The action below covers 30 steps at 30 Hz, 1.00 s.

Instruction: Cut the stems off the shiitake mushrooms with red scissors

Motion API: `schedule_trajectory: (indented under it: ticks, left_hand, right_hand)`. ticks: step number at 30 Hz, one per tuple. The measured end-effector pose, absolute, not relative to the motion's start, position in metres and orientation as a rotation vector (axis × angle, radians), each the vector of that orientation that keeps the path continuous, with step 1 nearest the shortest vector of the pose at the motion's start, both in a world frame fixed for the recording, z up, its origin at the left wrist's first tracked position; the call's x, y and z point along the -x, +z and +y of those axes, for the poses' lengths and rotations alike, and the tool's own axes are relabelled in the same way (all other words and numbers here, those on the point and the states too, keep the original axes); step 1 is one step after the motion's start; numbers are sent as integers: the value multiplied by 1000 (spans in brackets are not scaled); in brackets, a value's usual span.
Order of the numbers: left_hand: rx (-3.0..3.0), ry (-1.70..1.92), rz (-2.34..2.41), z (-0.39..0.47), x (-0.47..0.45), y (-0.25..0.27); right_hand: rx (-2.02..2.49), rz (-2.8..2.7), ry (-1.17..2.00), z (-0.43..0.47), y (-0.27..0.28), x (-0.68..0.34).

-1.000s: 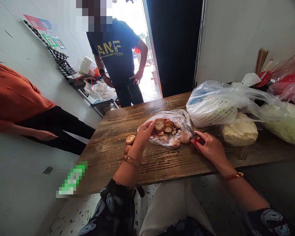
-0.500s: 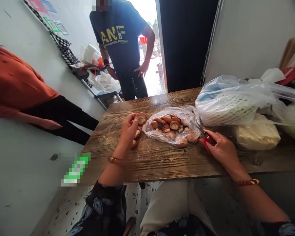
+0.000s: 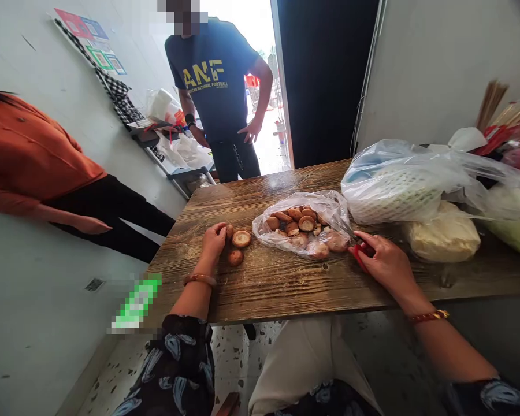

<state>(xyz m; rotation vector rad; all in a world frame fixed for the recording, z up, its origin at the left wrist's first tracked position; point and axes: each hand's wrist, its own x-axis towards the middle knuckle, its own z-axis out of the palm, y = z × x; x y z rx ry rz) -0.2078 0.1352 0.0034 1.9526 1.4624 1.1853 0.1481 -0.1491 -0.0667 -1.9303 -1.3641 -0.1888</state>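
Head view: which step do the two hands show?

By judgement, the setting down of a mushroom outside its bag. The left hand (image 3: pixel 215 240) has thumb and fingers drawn together, pinching a tilted mushroom (image 3: pixel 229 232) at the wooden table (image 3: pixel 277 292), just beside a gills-up mushroom (image 3: pixel 241 238) and near a cap-up mushroom (image 3: pixel 236 258).

And the right hand (image 3: pixel 385 259)?

Its fingers curl round the red handles of the scissors (image 3: pixel 359 261); the blades point over the right edge of the mushroom bag (image 3: pixel 327 202). Whether they are parted is too small to tell.

What would the next move call for?

Probably a gentle spreading of the left fingertips, neighbours undisturbed, with the blades kept clear of the thin plastic.

Which containers appear, holding what?

The mushroom bag, clear and with its mouth spread, lies between the hands around a heap of bagged mushrooms (image 3: pixel 307 223). To its right, a larger bag (image 3: pixel 390 179) encloses something pale in white netting; in front sits a pale wrapped block (image 3: pixel 444 234), contents uncertain.
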Motion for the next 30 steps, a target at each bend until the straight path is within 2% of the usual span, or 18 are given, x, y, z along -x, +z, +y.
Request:
schedule_trajectory:
  ticks: [4,6,9,11,18,21,24,27,30]
  left_hand:
    - [-2069,1343,1388,115,175,27]
    - [-2297,1395,1203,94,146,37]
    - [-2632,1157,902,61,96,43]
    - [-2850,895,884,45,65,39]
    - [-2964,721,997,35,14,19]
    - [-2917,790,1009,35,19,26]
    - [-2656,1032,1021,41,48,41]
    - [-2291,1328,1073,59,101,52]
    - [-2151,1417,1299,81,165,47]
  right_hand:
    - [1933,-1329,-166,-149,-64,-146]
    - [1926,-1305,-170,-149,-64,-146]
    - [1907,-1304,-180,-149,-64,-145]
    - [1906,-1313,-180,-148,-64,-145]
    - [1919,-1335,-180,-148,-63,-146]
    - [1921,-1333,-177,-148,-62,-146]
    - [1910,-1333,-151,-148,-62,-146]
    - [1903,-1339,-135,-148,-62,-146]
    - [1924,-1346,-143,-148,-65,-147]
